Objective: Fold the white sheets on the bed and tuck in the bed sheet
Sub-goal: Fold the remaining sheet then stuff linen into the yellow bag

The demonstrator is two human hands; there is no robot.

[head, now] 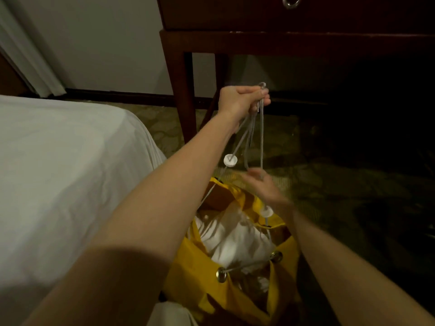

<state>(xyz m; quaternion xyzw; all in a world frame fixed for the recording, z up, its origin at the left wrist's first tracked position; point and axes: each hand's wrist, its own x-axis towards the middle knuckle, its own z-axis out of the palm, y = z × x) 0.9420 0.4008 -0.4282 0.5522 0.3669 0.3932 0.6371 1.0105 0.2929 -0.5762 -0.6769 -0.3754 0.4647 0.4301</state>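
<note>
A yellow laundry bag (188, 262) stands on the floor beside the bed, its mouth open with white sheets (233, 241) bunched inside. Grey drawstrings (253, 132) run up from the bag's metal eyelets, carrying two white round stoppers (230, 160). My left hand (242, 98) is raised above the bag, fisted on the tops of the drawstrings. My right hand (266, 187), blurred, is lower, just over the bag's far rim, touching the cord's lower loop. The bed (58, 172) on the left is covered by a white sheet.
A dark wooden desk (282, 36) with a ring-pull drawer stands ahead, its legs close to my left hand. Patterned carpet (329, 184) covers the floor to the right, dark under the desk. A white wall and curtain are at the back left.
</note>
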